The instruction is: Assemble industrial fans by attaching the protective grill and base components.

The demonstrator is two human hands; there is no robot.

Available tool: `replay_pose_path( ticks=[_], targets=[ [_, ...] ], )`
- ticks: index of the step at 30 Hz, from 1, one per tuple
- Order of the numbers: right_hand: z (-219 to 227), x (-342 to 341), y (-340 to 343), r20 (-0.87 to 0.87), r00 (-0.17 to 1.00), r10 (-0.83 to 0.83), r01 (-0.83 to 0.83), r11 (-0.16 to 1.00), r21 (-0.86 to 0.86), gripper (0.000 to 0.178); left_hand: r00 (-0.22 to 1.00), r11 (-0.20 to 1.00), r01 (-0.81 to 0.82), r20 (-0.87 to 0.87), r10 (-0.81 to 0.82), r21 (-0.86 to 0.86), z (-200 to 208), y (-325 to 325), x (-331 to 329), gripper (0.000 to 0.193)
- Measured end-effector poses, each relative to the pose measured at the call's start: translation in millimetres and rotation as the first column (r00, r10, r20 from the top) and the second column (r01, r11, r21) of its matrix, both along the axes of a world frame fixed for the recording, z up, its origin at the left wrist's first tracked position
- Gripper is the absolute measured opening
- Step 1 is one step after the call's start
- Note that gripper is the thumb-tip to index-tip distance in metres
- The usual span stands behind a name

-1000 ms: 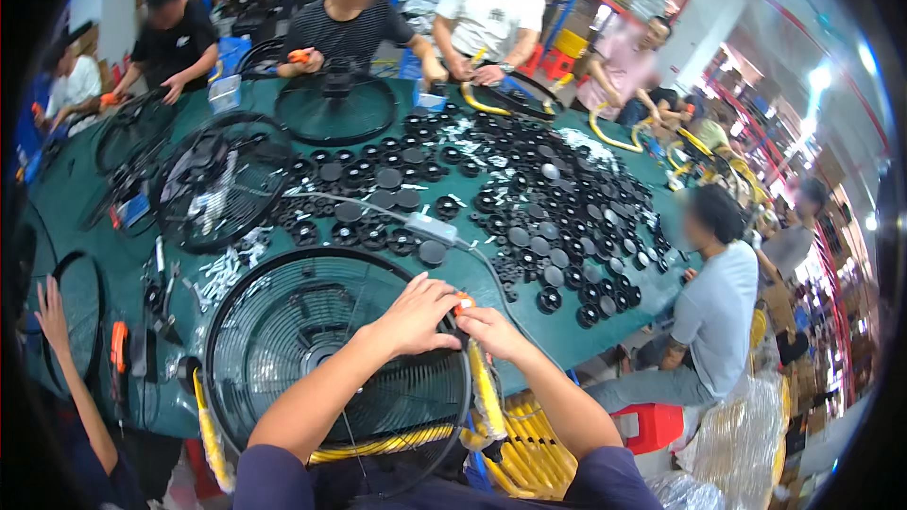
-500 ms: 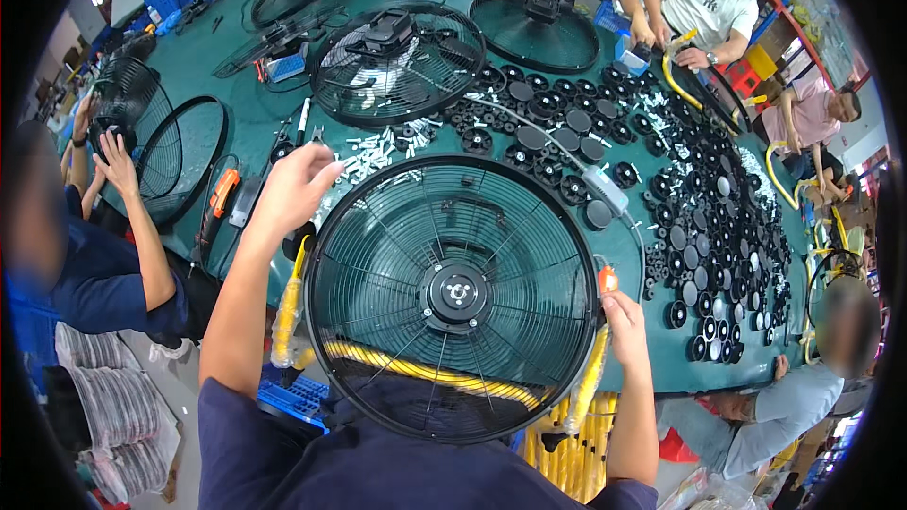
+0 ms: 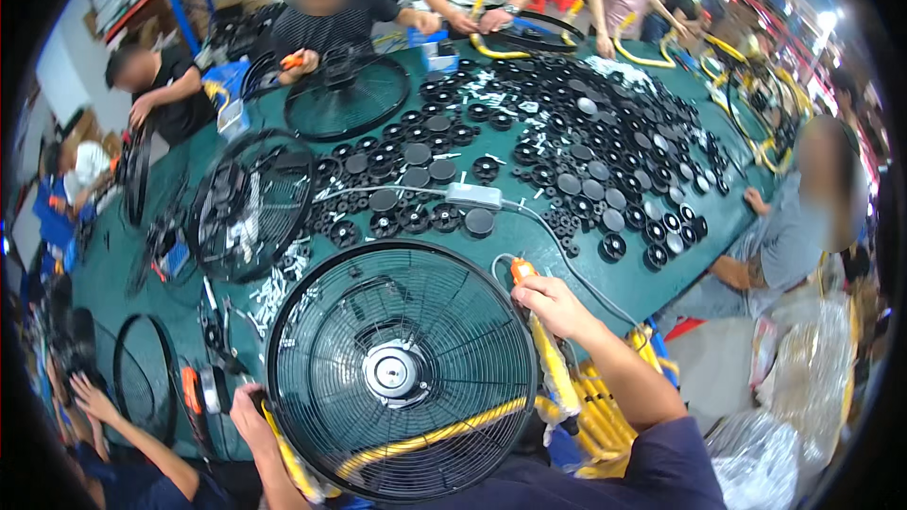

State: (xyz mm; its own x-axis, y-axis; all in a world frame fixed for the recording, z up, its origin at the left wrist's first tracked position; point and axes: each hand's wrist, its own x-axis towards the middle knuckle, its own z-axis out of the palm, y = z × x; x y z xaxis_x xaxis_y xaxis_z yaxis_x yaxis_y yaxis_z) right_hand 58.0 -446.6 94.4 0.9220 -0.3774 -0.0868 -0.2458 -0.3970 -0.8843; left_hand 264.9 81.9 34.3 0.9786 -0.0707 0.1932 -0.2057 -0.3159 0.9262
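In front of me a round black wire fan guard leans against the table's near edge, with a silver motor hub at its middle. A yellow tube shows through its lower wires. My right hand is closed on an orange corded electric screwdriver beside the rim; most of the tool is hidden in the fist. At the rim's lower left, my left hand has its fingers curled around something small and dark that I cannot make out. A plastic-wrapped yellow tube runs beside it.
Many black round caps and white screws cover the green table. A grey adapter box lies with its cable beyond the fan. Another orange screwdriver lies at left. Co-workers sit around; yellow tubes stand at my right.
My view has turned right. My left hand has come down from above the screws to the rim's lower left, fingers now curled. The hub looks silver where it looked dark. My right hand keeps the screwdriver.
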Motion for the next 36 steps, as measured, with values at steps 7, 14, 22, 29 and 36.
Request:
replay_pose_path(
  ticks=[7,14,22,29,36],
  targets=[
    [6,-15,-3,0.150,0.975,0.163,-0.116,0.952,-0.285,0.030,0.976,0.984,0.122,-0.197,-0.095,0.131,55,-14,33,0.043],
    [-5,-8,6,0.207,0.974,0.087,-0.043,0.977,-0.207,0.026,0.974,0.986,0.133,0.168,-0.149,0.102,2,4,10,0.048],
    [-10,-6,2,0.201,0.977,0.068,-0.025,0.978,-0.208,0.026,0.928,0.925,0.313,-0.278,-0.249,0.215,56,-1,44,0.033],
    [-14,-7,7,0.263,0.965,0.008,0.033,0.988,-0.149,0.028,0.969,0.974,0.174,0.153,-0.195,0.143,-12,19,13,0.050],
    [-14,-7,3,0.198,0.980,0.029,0.000,0.989,-0.148,0.024,0.934,0.949,0.284,-0.265,-0.241,0.138,55,3,42,0.038]
  ],
)
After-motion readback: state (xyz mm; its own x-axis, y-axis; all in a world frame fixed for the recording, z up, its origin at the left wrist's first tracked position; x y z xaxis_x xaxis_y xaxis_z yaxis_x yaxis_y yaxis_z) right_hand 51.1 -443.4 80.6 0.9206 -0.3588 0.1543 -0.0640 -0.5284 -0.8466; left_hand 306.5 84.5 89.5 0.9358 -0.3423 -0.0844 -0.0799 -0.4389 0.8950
